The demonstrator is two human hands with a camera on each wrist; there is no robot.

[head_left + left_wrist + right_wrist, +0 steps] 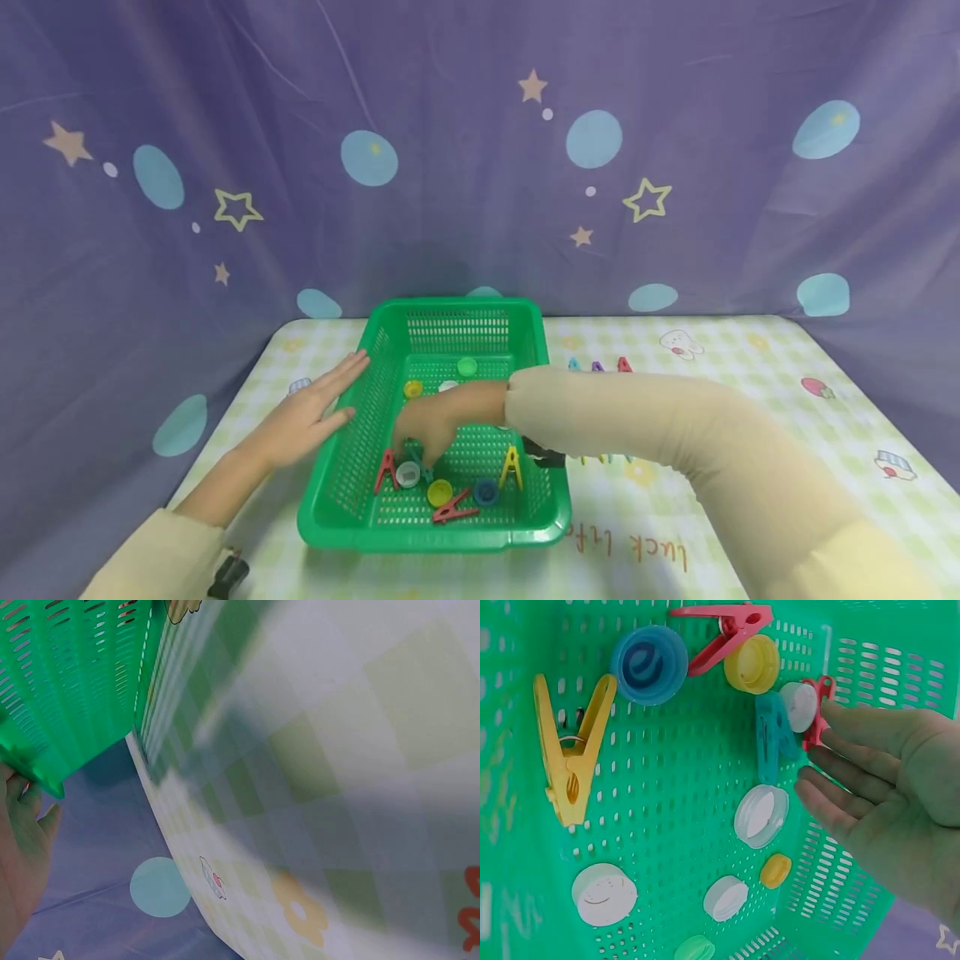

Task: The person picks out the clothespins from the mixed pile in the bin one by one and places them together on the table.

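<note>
Red clip [387, 463] by white cap [799, 707] seen in green basket [435, 542], beside fingertips of nearer right hand [426, 421], contact unclear; long axis roughly basket-lengthwise; fingers loosely extended, nothing seen gripped

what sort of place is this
Probably a makeshift indoor tabletop workspace, though the wider room is out of view: purple fabric stands behind a checked tablecloth, where a green basket holds pegs and caps.
</note>
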